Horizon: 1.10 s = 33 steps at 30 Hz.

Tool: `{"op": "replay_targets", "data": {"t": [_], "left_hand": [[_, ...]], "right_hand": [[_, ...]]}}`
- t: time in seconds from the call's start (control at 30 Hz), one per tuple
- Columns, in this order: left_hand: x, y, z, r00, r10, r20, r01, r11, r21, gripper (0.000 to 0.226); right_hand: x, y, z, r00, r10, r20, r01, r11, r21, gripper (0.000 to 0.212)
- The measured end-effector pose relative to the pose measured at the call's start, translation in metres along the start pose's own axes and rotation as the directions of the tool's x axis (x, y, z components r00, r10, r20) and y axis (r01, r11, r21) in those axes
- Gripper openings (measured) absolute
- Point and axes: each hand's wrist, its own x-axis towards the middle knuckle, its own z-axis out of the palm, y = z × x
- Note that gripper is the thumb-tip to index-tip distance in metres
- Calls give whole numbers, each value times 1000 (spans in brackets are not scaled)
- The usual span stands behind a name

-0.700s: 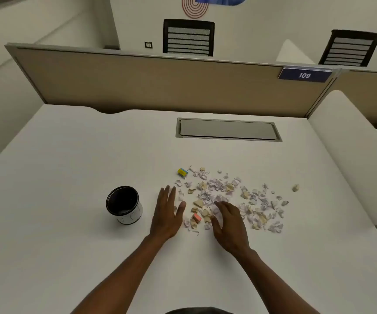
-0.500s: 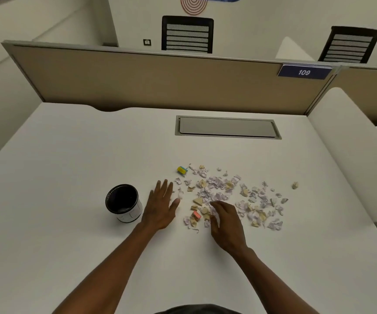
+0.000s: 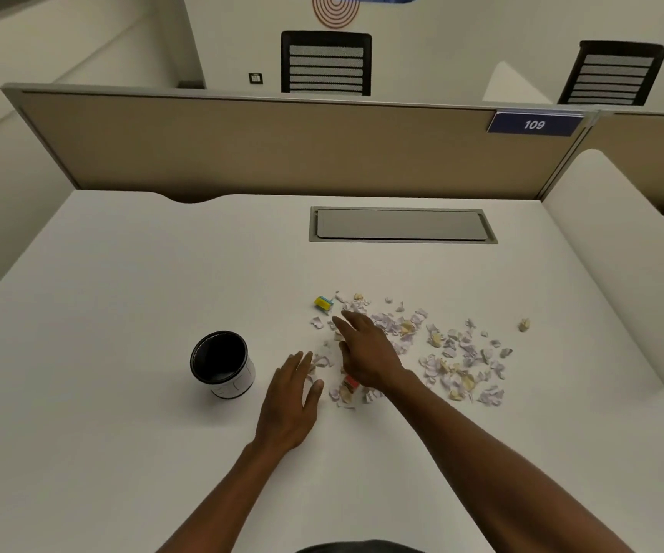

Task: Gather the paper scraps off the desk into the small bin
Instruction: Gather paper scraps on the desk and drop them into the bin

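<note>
We keep left hand [image 3: 288, 409] flat, fingers spread, holding nothing, at near edge of paper scraps [image 3: 448, 353]. Right hand [image 3: 366, 349] reaches over heap, fingers loose and extended, nothing grasped. Risk: fast sweep likely scatters light scraps or flicks them past small bin [image 3: 222, 365], well apart on left. Scraps thin, crumpled, lilac and cream; stray one [image 3: 524, 324] far right. Bin cylindrical, dark inside, pale wall, upright; desk [image 3: 123, 293] smooth, white.

Dim even overhead light, soft shadows, wide-angle edge bending.
</note>
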Motion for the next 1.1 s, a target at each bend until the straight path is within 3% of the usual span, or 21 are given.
{"op": "replay_targets", "data": {"t": [0.2, 0.27, 0.4, 0.53, 0.63, 0.73, 0.9, 1.0, 1.1], "left_hand": [[-20, -11, -6, 994, -64, -86, 62, 998, -26, 56], [-22, -15, -8, 993, -81, -92, 76, 996, -53, 56], [-19, -18, -11, 991, -124, -50, 116, 985, -128, 61], [-4, -16, -12, 994, -112, 3, 112, 991, -69, 68], [14, -11, -11, 991, -103, 80, 106, 994, -35, 72], [29, -5, -9, 988, -69, 137, 68, 998, 8, 70], [37, 5, -8, 992, -31, 125, 29, 999, 20, 67], [37, 8, -7, 994, -22, 107, 22, 1000, 2, 71], [38, 12, -5, 994, -13, 107, 15, 1000, -21, 63]], "right_hand": [[19, -5, 16, 959, -4, 283, 60, 980, -189, 64], [7, -6, 23, 962, -43, 268, 92, 981, -171, 59], [-22, -4, 28, 984, -108, 143, 106, 994, 25, 48], [-33, 8, 17, 996, 62, -67, -57, 996, 64, 49], [-33, 13, 7, 982, 185, 38, -185, 983, 0, 60], [-31, 10, 7, 973, 158, 167, -151, 987, -53, 61], [-28, -1, 13, 984, 124, 127, -125, 992, 0, 57], [-23, -9, 15, 976, 127, 177, -119, 991, -55, 62], [-18, -16, 17, 984, 102, 144, -94, 994, -64, 42]]}}
